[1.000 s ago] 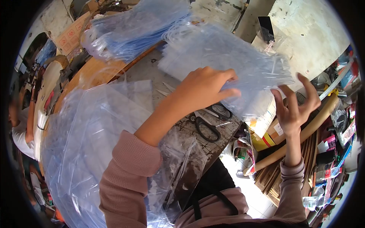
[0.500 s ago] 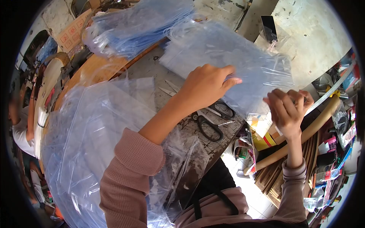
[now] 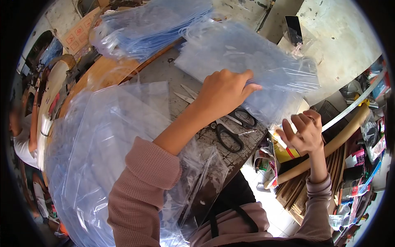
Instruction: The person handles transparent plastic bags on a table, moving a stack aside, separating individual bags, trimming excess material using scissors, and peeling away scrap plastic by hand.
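My left hand (image 3: 228, 91) is closed, thumb against the fingers, on the near edge of a clear plastic bag (image 3: 247, 53) on a stack of them. My right hand (image 3: 302, 131) hovers to the right of the stack, past the table's edge, fingers loosely bent and apart, with nothing visible in them. Scissors with black handles (image 3: 230, 138) lie partly under my left forearm. A large heap of clear plastic sheets (image 3: 98, 156) spreads on the left, beside my left sleeve.
Another pile of clear bags (image 3: 156, 29) lies at the back. A phone (image 3: 293, 29) rests on the pale tabletop (image 3: 333, 45). Below the table's right edge are a long beige tube (image 3: 325, 154) and wooden strips (image 3: 306, 187). Part of another person (image 3: 26, 138) shows far left.
My right hand has moved down and a little left, away from the bag stack's right end, its fingers loosening. My left hand has stayed almost in place.
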A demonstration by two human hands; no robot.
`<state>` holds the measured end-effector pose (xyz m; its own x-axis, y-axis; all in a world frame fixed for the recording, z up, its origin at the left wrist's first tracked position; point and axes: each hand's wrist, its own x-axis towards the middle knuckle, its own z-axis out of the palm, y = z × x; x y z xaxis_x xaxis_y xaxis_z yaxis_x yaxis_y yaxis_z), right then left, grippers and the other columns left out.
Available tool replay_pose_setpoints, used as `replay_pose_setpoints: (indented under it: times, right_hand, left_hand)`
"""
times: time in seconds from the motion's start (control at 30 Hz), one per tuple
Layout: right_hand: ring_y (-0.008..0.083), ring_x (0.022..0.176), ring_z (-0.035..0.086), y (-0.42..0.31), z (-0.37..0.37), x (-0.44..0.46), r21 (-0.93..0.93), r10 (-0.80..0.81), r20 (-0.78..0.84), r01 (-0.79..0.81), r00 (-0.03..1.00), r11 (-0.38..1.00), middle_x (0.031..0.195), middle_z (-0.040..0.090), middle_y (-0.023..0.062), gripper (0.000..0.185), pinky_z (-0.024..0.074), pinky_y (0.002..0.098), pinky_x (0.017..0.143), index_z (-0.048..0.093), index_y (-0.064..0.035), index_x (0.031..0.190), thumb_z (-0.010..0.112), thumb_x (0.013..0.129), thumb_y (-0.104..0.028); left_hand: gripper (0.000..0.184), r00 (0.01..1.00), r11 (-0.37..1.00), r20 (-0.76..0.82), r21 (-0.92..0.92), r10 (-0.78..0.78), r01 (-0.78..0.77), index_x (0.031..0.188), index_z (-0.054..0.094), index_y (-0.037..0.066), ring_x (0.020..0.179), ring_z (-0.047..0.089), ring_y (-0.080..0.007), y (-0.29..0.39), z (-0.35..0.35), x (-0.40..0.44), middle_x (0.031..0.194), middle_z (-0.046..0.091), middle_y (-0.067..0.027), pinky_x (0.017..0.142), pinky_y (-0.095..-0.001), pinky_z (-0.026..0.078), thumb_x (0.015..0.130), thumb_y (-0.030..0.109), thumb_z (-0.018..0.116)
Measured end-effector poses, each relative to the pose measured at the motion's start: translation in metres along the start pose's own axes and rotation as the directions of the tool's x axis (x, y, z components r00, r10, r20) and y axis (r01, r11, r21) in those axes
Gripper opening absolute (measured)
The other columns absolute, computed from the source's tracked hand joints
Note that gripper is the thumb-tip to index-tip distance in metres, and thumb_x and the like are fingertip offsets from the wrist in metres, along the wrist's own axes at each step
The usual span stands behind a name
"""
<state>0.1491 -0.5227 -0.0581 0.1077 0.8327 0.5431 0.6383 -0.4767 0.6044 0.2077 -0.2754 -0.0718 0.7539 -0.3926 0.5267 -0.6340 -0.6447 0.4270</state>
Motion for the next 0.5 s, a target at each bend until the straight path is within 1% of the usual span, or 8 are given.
replay_pose_setpoints:
  times: [0.07,0.13,0.2,0.27,0.3,0.37,0.47,0.5]
  right_hand:
    - [0.0139,0.079,0.054,0.006,0.001,-0.003,-0.048,-0.006,0.131,0.013,0.991,0.999,0.097,0.055,0.0017,0.027,0.0432,0.0325,0.077,0.060,-0.0130,0.094,0.073,0.072,-0.023]
    - [0.0144,0.081,0.054,0.009,0.003,-0.008,-0.076,0.063,0.114,-0.054,0.991,0.996,0.097,0.055,0.0021,0.026,0.0433,0.0335,0.078,0.061,-0.0129,0.093,0.072,0.072,-0.021]
    - [0.0149,0.081,0.054,0.011,0.005,-0.006,-0.128,0.044,0.082,-0.033,0.996,0.991,0.096,0.054,0.0021,0.024,0.0417,0.0343,0.078,0.062,-0.0110,0.091,0.073,0.071,-0.020]
    - [0.0152,0.079,0.053,0.011,0.006,0.001,-0.229,0.146,0.034,-0.134,0.989,0.964,0.094,0.052,0.0018,0.022,0.0394,0.0335,0.077,0.063,-0.0092,0.088,0.074,0.071,-0.018]
    - [0.0157,0.077,0.053,0.011,0.007,0.008,-0.255,0.164,-0.007,-0.160,0.986,0.954,0.093,0.051,0.0021,0.023,0.0373,0.0322,0.074,0.063,-0.0079,0.088,0.075,0.070,-0.016]
    - [0.0159,0.076,0.053,0.009,0.011,0.011,-0.261,0.229,-0.018,-0.226,0.973,0.939,0.093,0.051,0.0024,0.023,0.0370,0.0321,0.072,0.063,-0.0077,0.088,0.074,0.070,-0.016]
    - [0.0172,0.074,0.051,0.006,0.014,0.006,-0.216,0.296,-0.038,-0.297,0.954,0.930,0.095,0.052,0.0038,0.028,0.0370,0.0327,0.067,0.062,-0.0084,0.091,0.076,0.069,-0.018]
    - [0.0178,0.074,0.052,0.004,0.013,-0.003,-0.071,0.247,-0.053,-0.250,0.968,0.966,0.095,0.052,0.0046,0.033,0.0384,0.0334,0.068,0.060,-0.0089,0.093,0.077,0.069,-0.022]
  left_hand:
    - [0.039,1.000,1.000,0.000,-0.016,0.002,-0.002,0.085,0.060,0.004,0.043,0.053,-0.0265,0.000,0.000,0.000,0.047,0.050,-0.0104,0.044,-0.0353,0.041,0.083,0.043,0.060]
    - [0.040,1.000,1.000,0.020,0.007,0.005,-0.005,0.085,0.060,0.004,0.044,0.054,-0.0264,0.001,-0.001,-0.001,0.049,0.052,-0.0104,0.045,-0.0352,0.041,0.083,0.044,0.060]
    - [0.041,0.999,1.000,0.039,0.030,0.006,-0.007,0.086,0.060,0.004,0.045,0.055,-0.0263,-0.001,-0.001,-0.001,0.051,0.053,-0.0103,0.046,-0.0352,0.042,0.083,0.044,0.060]
    - [0.038,0.990,0.988,-0.033,-0.054,0.141,-0.142,0.082,0.058,0.005,0.056,0.061,-0.0270,-0.007,0.004,-0.003,0.061,0.061,-0.0082,0.050,-0.0385,0.048,0.079,0.042,0.064]
    - [0.038,0.989,0.988,-0.031,-0.052,0.145,-0.147,0.082,0.058,0.005,0.056,0.061,-0.0270,-0.008,0.005,-0.003,0.061,0.061,-0.0082,0.050,-0.0385,0.048,0.079,0.042,0.064]
    - [0.036,0.960,0.967,-0.120,0.037,0.254,-0.252,0.080,0.057,0.006,0.056,0.061,-0.0246,-0.010,0.007,-0.005,0.062,0.061,-0.0060,0.054,-0.0369,0.047,0.076,0.041,0.066]
    - [0.036,0.955,0.948,-0.099,0.184,0.279,-0.258,0.088,0.060,0.003,0.053,0.058,-0.0253,-0.007,0.012,-0.007,0.068,0.063,-0.0080,0.055,-0.0342,0.045,0.079,0.037,0.065]
    - [0.036,0.955,0.949,-0.099,0.185,0.278,-0.257,0.088,0.060,0.003,0.053,0.058,-0.0253,-0.005,0.012,-0.007,0.068,0.063,-0.0080,0.055,-0.0342,0.045,0.079,0.037,0.065]
